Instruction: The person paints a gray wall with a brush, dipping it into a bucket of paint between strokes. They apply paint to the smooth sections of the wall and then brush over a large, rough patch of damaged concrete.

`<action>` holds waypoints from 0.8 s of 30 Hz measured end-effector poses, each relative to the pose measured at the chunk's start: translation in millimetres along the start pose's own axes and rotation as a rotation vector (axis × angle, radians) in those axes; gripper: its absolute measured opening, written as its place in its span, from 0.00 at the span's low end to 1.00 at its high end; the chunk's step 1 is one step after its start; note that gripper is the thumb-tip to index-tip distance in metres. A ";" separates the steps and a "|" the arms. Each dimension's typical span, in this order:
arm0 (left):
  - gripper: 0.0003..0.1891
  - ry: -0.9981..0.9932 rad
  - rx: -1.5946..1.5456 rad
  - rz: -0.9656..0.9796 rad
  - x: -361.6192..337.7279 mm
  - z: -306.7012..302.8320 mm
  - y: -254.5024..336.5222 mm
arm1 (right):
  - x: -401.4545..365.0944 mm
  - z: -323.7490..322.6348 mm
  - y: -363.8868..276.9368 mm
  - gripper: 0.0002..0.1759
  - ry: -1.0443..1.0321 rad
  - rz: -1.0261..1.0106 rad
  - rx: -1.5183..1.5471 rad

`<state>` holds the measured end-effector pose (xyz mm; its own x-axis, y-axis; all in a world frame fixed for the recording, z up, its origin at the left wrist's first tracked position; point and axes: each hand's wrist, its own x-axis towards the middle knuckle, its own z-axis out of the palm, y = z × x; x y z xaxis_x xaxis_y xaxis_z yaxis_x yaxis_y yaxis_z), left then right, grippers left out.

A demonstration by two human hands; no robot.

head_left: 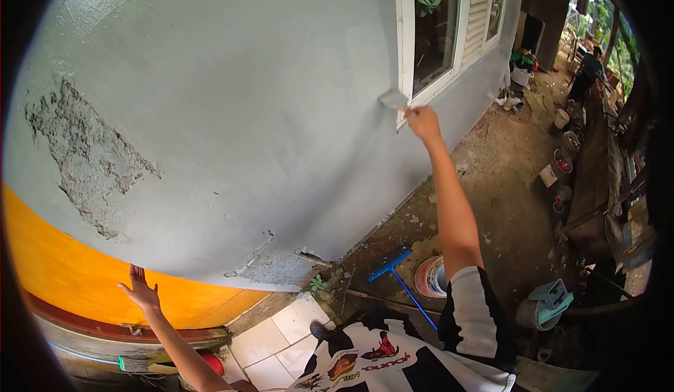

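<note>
The right hand gripped a flat tool at one o'clock, by the grey wall, with the window frame just beside it at three. The left hand, at eight, was spread and empty. Light strokes parallel to the frame probably suited that edge best.

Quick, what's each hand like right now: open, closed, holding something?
Left hand: open, by the grey wall, nothing seen in it.
Right hand: closed, holding a flat-headed tool beside the white window frame.

Grey wall, orange lower band, white window frame
</note>
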<state>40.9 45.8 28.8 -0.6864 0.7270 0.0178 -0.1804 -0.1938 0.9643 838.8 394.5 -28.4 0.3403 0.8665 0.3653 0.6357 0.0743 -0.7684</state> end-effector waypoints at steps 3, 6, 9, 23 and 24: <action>0.47 0.016 0.000 0.014 -0.7 4.0 -3.4 | 35.3 -65.5 -84.2 0.21 0.046 -0.108 0.314; 0.46 0.018 0.004 0.026 -1.9 4.4 -8.8 | 45.3 -60.3 -95.3 0.20 0.094 -0.250 0.473; 0.46 0.023 0.016 0.032 1.2 2.9 -10.6 | 20.0 5.8 -34.8 0.20 0.025 -0.158 0.563; 0.46 0.081 -0.010 0.101 7.4 8.2 -20.0 | -21.7 2.5 -57.8 0.20 -0.091 0.039 -0.144; 0.46 0.077 -0.019 0.111 5.4 7.9 -21.4 | -15.2 -24.4 -102.0 0.20 0.056 -0.048 -0.075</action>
<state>46.7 59.0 10.4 -0.7551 0.6475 0.1032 -0.1126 -0.2831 0.9525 785.7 361.7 57.3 0.3451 0.8335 0.4316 0.7016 0.0764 -0.7085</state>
